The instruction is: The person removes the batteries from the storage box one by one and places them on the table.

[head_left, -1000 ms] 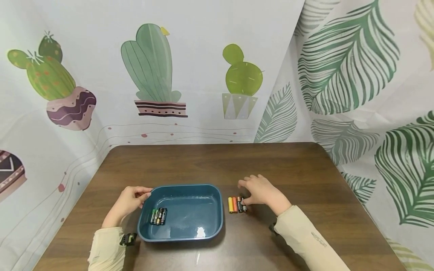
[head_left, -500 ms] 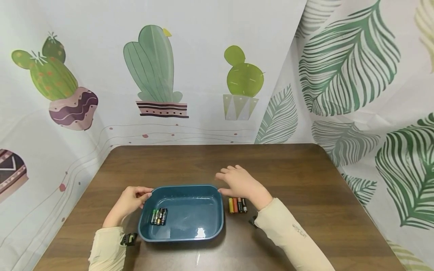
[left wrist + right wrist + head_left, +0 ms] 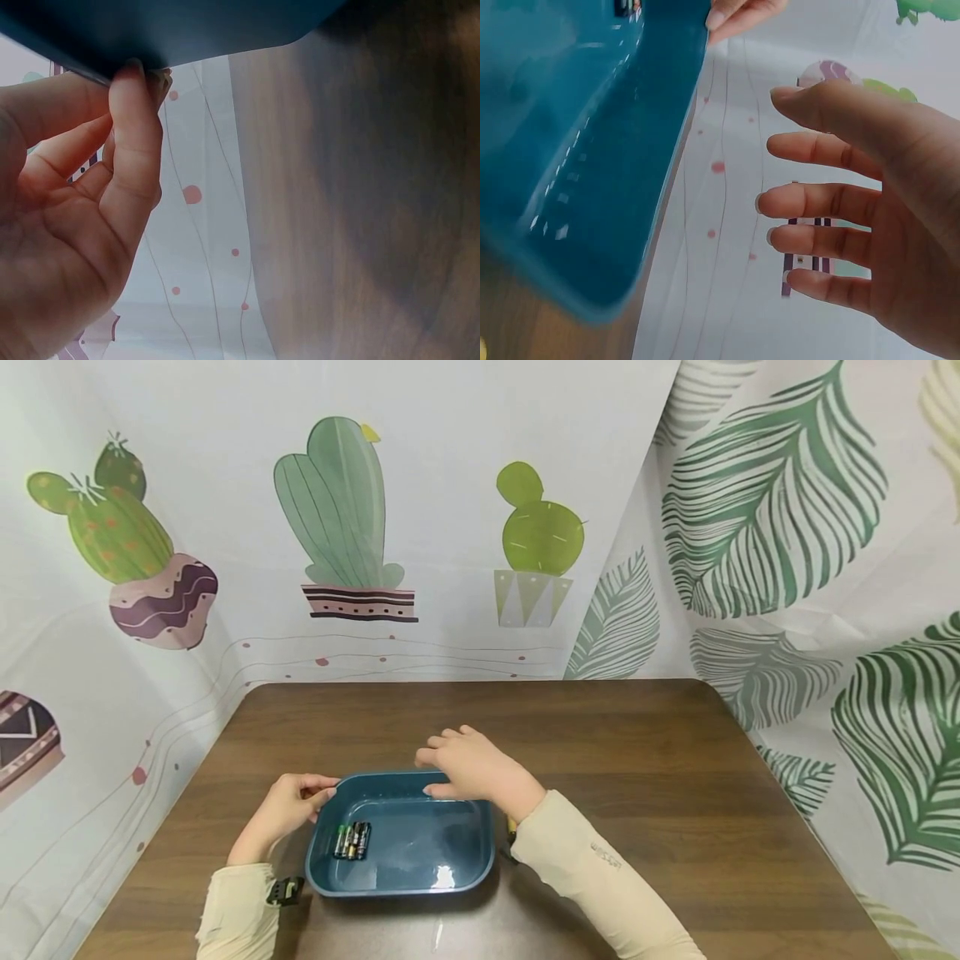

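Note:
A blue tray [image 3: 420, 890] with a raised rim stands on the table. At its far left corner my left hand [image 3: 288, 806] pinches the rim between thumb and fingers, as the left wrist view shows up close. Several batteries [image 3: 352, 841], mostly dark, lie side by side in the left part of the tray. My right hand [image 3: 480, 768] hovers by the far right part of the tray, fingers apart and holding nothing in the right wrist view. Just right of the tray, a bit of a yellow battery [image 3: 512, 827] shows; my right wrist and sleeve hide the others beside it.
The brown wooden table [image 3: 637, 743] extends behind the tray and to both sides. A white cloth [image 3: 450, 527] printed with cacti and leaves hangs behind it and along the sides.
My right hand has moved left from the batteries beside the tray to above its far right part, its forearm now covering most of them. The left hand stays on the rim.

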`<state>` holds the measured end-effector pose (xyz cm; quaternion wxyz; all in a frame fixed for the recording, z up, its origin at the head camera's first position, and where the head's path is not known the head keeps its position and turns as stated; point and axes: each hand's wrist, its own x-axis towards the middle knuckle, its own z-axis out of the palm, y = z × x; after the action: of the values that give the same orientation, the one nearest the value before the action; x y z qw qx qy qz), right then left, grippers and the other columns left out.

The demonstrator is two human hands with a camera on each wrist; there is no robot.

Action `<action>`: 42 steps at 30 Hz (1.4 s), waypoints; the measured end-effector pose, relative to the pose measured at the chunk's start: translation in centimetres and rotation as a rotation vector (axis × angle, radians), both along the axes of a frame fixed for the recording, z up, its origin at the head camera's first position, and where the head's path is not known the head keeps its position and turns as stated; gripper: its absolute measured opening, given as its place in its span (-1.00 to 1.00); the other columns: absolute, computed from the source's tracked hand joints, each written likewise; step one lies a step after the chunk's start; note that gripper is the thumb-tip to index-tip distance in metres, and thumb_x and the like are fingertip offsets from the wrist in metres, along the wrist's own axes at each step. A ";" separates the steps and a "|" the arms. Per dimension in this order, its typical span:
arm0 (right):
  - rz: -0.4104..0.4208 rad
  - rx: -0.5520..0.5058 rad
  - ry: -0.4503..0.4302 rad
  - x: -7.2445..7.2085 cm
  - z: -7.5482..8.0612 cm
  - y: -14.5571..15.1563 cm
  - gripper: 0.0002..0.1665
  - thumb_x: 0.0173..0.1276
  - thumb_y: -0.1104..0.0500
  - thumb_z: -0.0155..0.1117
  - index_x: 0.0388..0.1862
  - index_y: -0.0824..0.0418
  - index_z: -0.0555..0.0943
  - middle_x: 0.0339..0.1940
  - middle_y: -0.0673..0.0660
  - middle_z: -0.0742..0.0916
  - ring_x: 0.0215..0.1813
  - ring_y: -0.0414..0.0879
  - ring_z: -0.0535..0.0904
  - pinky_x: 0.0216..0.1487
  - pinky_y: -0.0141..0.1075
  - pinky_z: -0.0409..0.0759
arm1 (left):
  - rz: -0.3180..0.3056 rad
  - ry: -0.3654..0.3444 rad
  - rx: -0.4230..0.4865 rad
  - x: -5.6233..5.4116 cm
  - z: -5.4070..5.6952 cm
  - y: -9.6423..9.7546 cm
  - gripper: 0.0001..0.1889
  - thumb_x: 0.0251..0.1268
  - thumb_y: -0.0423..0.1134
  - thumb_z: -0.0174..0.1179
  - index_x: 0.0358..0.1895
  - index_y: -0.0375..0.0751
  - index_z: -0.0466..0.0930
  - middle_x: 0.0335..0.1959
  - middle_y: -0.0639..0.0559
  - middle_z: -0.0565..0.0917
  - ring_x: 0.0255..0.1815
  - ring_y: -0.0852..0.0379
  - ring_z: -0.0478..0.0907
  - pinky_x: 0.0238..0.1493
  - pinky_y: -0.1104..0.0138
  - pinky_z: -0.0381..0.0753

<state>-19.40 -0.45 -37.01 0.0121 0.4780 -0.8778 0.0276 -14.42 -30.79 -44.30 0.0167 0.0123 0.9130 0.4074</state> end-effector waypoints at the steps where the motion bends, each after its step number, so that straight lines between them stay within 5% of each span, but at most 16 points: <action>1: 0.007 0.004 0.002 0.0 0.0 -0.5 -0.59 0.32 -0.14 0.26 0.08 -0.03 0.59 -0.02 -0.08 0.65 0.06 -0.10 0.52 0.16 -0.12 0.43 | 0.001 0.001 -0.001 0.0 0.0 0.0 -0.79 0.26 -0.45 0.21 -0.08 -0.47 0.65 -0.50 -0.07 0.61 -0.62 0.10 0.47 -0.53 0.24 0.60; 21: 0.064 0.127 -0.048 0.4 -2.4 -8.0 -0.57 0.26 -0.21 0.30 0.05 -0.10 0.62 -0.09 -0.15 0.66 -0.04 -0.21 0.52 -0.05 -0.31 0.42 | -0.001 -0.009 0.018 -0.2 -0.5 -0.3 -0.80 0.28 -0.45 0.19 -0.08 -0.48 0.65 -0.44 -0.11 0.66 -0.58 0.11 0.51 -0.53 0.34 0.60; 42: 0.031 0.318 -0.085 1.1 -5.7 -11.9 -0.51 0.14 -0.34 0.33 0.01 -0.21 0.63 -0.18 -0.27 0.67 -0.06 -0.27 0.55 0.16 -0.26 0.40 | -0.013 -0.016 0.018 -0.3 -0.3 -0.2 -0.79 0.28 -0.46 0.18 -0.07 -0.47 0.64 -0.44 -0.09 0.65 -0.60 0.07 0.51 -0.51 0.24 0.62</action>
<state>-18.30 -12.32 -42.75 -0.1012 0.4859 -0.8634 -0.0911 -14.73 -31.01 -44.62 0.0263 0.0151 0.9091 0.4156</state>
